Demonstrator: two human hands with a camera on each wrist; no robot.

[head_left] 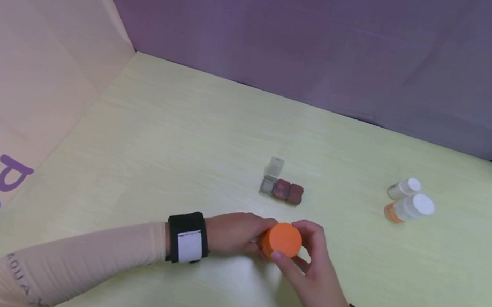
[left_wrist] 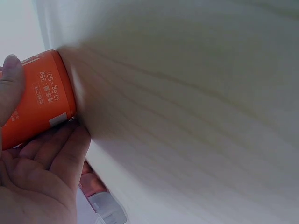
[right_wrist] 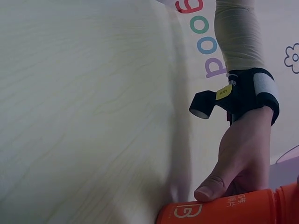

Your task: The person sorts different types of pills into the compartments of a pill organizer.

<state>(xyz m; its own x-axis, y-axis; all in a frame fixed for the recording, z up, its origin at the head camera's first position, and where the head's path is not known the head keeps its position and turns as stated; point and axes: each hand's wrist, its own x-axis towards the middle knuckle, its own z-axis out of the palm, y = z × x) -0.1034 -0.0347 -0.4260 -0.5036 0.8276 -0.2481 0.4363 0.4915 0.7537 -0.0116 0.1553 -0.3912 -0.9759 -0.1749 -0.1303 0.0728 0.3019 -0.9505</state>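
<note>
An orange bottle with a round orange lid stands upright between both hands in the head view. My left hand grips its body from the left, the thumb lying along the side. With thumb and fingertips my right hand pinches the lid's rim. White printing shows on the bottle in the left wrist view, its base close to the table. A small pill box lies just beyond the hands, with two dark red compartments and one clear compartment whose lid is open.
Two white-capped bottles are at the right: a small white bottle and a larger white-and-orange bottle. The pale wood-grain table meets a purple panel at the back and a pale lettered panel at the left.
</note>
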